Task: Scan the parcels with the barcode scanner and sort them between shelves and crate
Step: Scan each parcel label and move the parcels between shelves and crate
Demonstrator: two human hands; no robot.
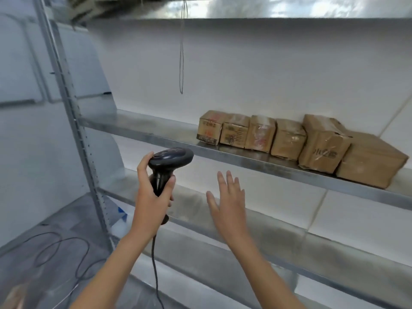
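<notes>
- Head view: the left hand (153, 192) holds the scanner (170, 160) upright by its handle, fingers (170, 182) clenched round the grip, head pointing right toward the shelving.
- The scanner's cable (155, 259) drops from the handle and trails down toward the floor (44, 219) at near left, where more cable lies in loops.
- The right hand (227, 201) is released and bare, its fingers (229, 178) spread, raised just right of the scanner and below the middle shelf (145, 128).
- 6 parcels (289, 139) stand in a row on the right part of that shelf, touching or nearly touching one another; the right 2 are larger and crumpled.
- The left stretch of the middle shelf is bare, as is the lower shelf (278, 233); the top shelf (223, 10) is blurred, so its load cannot be told.
- No crate is in view.
- Step in hand, as a judgement: between parcels, with the free hand reaching toward the row to pick 1 for scanning.
- The next move likely calls for reaching up and right to the nearest, leftmost parcel, turning its label toward the scanner head, and keeping the cable clear of the shelf edge.
</notes>
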